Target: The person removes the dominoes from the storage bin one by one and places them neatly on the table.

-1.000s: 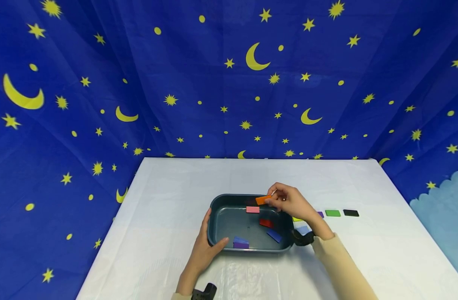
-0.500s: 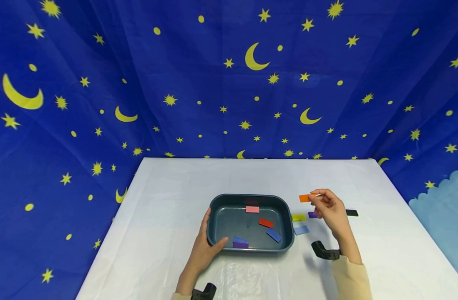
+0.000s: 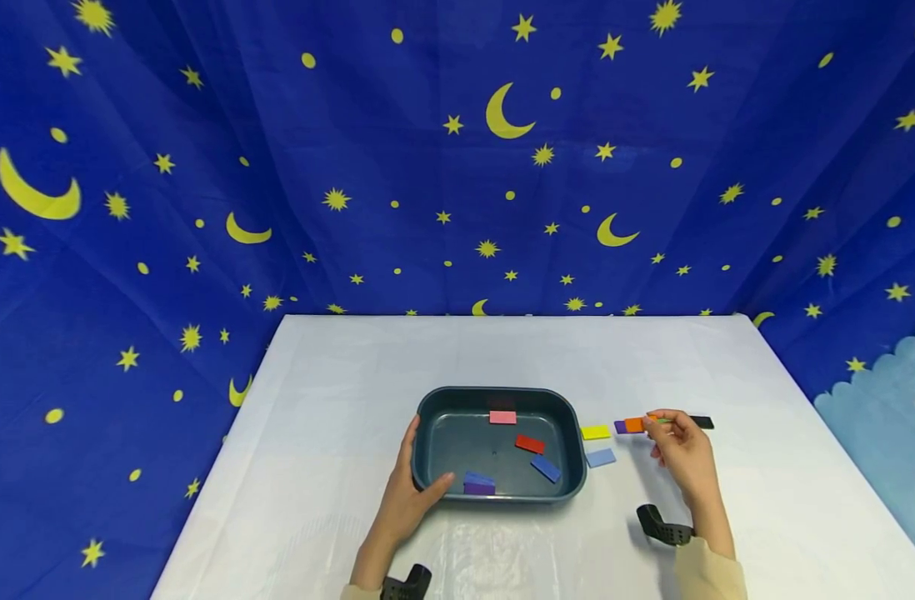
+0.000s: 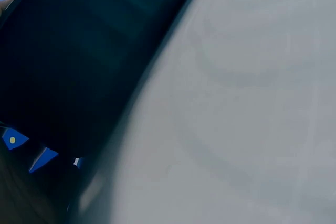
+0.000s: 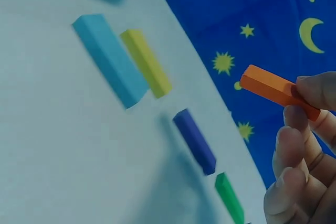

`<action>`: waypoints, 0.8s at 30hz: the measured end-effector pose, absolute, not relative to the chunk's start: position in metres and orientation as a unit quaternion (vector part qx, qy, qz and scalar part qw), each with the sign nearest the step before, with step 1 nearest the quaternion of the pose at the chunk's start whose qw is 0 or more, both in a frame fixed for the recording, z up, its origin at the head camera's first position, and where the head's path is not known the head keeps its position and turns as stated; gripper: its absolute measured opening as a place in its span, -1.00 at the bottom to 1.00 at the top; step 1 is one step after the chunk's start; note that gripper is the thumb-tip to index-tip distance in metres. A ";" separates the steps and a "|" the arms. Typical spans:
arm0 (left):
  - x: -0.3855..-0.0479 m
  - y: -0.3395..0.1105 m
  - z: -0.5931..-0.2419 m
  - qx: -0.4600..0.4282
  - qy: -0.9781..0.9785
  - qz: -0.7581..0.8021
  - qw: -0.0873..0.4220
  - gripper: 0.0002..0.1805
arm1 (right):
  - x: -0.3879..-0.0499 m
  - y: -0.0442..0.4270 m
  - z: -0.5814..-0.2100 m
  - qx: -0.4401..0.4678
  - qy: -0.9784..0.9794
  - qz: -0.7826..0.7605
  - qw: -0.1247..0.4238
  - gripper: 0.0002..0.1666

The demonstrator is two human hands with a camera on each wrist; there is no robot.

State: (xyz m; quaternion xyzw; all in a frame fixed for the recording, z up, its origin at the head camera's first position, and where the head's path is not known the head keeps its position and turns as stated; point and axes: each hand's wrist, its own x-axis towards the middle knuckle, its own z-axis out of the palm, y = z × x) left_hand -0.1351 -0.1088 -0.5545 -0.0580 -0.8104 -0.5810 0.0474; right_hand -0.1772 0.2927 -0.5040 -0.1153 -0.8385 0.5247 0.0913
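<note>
My left hand (image 3: 407,496) grips the left end of the dark grey-blue plastic tub (image 3: 450,442), thumb over the near rim. My right hand (image 3: 686,458) pinches an orange block (image 5: 268,86) by one end, between thumb and fingers, to the right of the tub. In the right wrist view the orange block is apart from the table blocks. Around it are a purple block (image 5: 194,141) and a green block (image 5: 230,198), mostly hidden by the hand in the head view. Inside the tub lie a pink block (image 3: 502,417), a red block (image 3: 530,444) and several blue and purple blocks.
Beside the tub's right end lie a yellow block (image 3: 596,432) and a light blue block (image 3: 601,457). A black block (image 3: 702,422) lies beyond the right hand. The white-covered table (image 3: 352,375) ends at a blue star-patterned curtain (image 3: 397,150).
My right hand has carried the orange block rightward from over the tub, then lower, to beside the purple and green blocks. My left hand stays on the tub.
</note>
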 end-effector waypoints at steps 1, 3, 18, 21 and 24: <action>-0.135 -0.109 -0.554 -0.058 -0.811 -0.581 0.047 0.03 | -0.176 0.293 -0.505 -0.124 -0.838 0.525 0.086 -0.60; -0.135 -0.109 -0.555 -0.057 -0.811 -0.580 0.045 0.03 | -0.174 0.293 -0.507 -0.135 -0.837 0.525 0.074 -0.59; -0.136 -0.109 -0.556 -0.058 -0.811 -0.581 0.046 0.02 | -0.168 0.298 -0.525 -0.143 -0.851 0.505 0.003 -0.61; -0.135 -0.109 -0.555 -0.059 -0.809 -0.582 0.048 0.03 | -0.168 0.298 -0.526 -0.153 -0.856 0.494 -0.013 -0.59; -0.135 -0.108 -0.555 -0.060 -0.808 -0.584 0.050 0.03 | -0.169 0.298 -0.527 -0.156 -0.858 0.489 -0.020 -0.58</action>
